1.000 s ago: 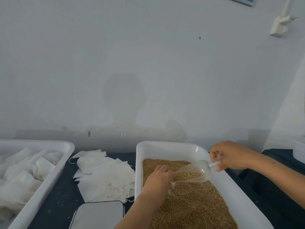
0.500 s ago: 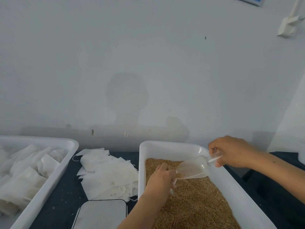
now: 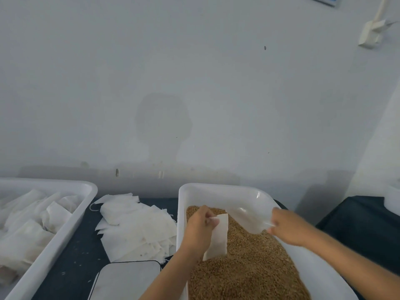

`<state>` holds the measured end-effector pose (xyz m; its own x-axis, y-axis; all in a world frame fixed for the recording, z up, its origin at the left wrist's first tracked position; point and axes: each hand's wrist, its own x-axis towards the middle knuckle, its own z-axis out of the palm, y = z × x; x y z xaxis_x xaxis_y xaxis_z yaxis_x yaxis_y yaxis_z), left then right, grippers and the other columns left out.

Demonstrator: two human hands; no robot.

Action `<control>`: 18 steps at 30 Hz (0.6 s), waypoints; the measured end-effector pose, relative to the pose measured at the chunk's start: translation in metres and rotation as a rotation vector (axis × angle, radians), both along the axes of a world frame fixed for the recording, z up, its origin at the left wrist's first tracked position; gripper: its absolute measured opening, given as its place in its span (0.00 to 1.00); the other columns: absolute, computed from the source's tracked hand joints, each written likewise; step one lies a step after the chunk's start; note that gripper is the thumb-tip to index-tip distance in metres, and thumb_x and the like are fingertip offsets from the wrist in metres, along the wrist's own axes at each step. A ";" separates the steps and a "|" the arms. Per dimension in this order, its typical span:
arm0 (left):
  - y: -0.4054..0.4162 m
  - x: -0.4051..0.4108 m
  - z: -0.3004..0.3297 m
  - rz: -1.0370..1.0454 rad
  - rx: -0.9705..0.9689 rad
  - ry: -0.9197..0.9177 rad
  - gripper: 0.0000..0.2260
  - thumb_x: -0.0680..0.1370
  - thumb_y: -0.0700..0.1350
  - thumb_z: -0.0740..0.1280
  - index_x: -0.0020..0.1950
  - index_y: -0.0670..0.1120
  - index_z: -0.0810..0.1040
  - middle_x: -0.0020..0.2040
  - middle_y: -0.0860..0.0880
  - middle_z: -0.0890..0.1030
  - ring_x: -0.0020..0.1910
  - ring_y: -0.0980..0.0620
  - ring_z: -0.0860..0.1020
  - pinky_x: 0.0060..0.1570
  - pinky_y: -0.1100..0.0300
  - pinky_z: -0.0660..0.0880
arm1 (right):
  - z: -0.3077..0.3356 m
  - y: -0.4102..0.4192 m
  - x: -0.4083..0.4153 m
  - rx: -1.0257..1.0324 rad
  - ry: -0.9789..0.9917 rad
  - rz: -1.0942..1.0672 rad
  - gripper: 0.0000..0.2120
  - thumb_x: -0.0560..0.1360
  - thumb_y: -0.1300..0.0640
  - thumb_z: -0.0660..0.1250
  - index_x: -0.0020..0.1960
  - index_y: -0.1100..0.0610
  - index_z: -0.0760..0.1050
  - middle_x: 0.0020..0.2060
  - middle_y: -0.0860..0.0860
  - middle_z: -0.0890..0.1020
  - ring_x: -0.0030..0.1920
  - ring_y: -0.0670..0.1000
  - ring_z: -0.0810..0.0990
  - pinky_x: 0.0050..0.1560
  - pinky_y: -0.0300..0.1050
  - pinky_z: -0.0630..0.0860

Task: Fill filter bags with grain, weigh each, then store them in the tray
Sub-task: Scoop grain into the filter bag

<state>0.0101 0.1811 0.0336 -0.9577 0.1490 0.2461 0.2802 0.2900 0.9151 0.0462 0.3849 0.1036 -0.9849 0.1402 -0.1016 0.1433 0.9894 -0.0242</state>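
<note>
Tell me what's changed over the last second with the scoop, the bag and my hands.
The right hand has drawn the clear scoop back from the left hand's grip, away to the right. The filter bag, earlier hidden behind the left hand, now hangs in plain view over the grain. Both hands keep their holds. The grain tray, loose bag pile, left tray and scale stayed put.

Pale wall, dark tabletop
</note>
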 end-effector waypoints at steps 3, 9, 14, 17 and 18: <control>-0.003 0.000 0.002 0.006 0.090 -0.024 0.10 0.79 0.40 0.61 0.38 0.47 0.67 0.35 0.52 0.70 0.34 0.56 0.66 0.34 0.66 0.63 | -0.045 -0.007 -0.007 -0.119 0.004 -0.047 0.08 0.80 0.56 0.57 0.55 0.59 0.69 0.52 0.54 0.73 0.47 0.49 0.74 0.45 0.37 0.73; -0.007 0.000 0.005 0.039 0.215 -0.081 0.09 0.79 0.39 0.62 0.39 0.47 0.70 0.41 0.50 0.75 0.39 0.53 0.70 0.40 0.60 0.68 | -0.076 -0.026 -0.011 -0.117 0.010 -0.054 0.14 0.79 0.50 0.57 0.62 0.56 0.68 0.67 0.55 0.66 0.67 0.55 0.65 0.67 0.49 0.66; -0.008 0.002 0.007 0.005 0.256 -0.064 0.09 0.79 0.39 0.62 0.39 0.47 0.70 0.45 0.47 0.77 0.41 0.52 0.72 0.39 0.61 0.68 | -0.066 -0.029 -0.015 -0.437 0.101 0.154 0.19 0.74 0.47 0.66 0.63 0.46 0.67 0.61 0.39 0.70 0.64 0.43 0.68 0.65 0.42 0.66; -0.008 0.004 0.008 -0.050 0.325 -0.046 0.05 0.79 0.37 0.62 0.43 0.43 0.72 0.46 0.46 0.79 0.41 0.53 0.74 0.41 0.64 0.71 | -0.057 -0.045 -0.011 -0.971 0.026 0.194 0.11 0.73 0.49 0.69 0.55 0.45 0.77 0.52 0.39 0.82 0.54 0.40 0.79 0.53 0.38 0.75; -0.009 0.005 0.009 -0.067 0.348 -0.038 0.05 0.79 0.37 0.62 0.43 0.42 0.73 0.45 0.46 0.79 0.40 0.54 0.74 0.40 0.67 0.72 | -0.058 -0.048 -0.011 -1.016 0.060 0.188 0.09 0.73 0.50 0.69 0.53 0.47 0.79 0.49 0.42 0.84 0.51 0.42 0.81 0.51 0.41 0.77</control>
<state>0.0148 0.1726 0.0422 -0.9582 0.1251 0.2573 0.2517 -0.0590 0.9660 0.0354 0.3365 0.0454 -0.9894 -0.1409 -0.0361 -0.0404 0.5045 -0.8625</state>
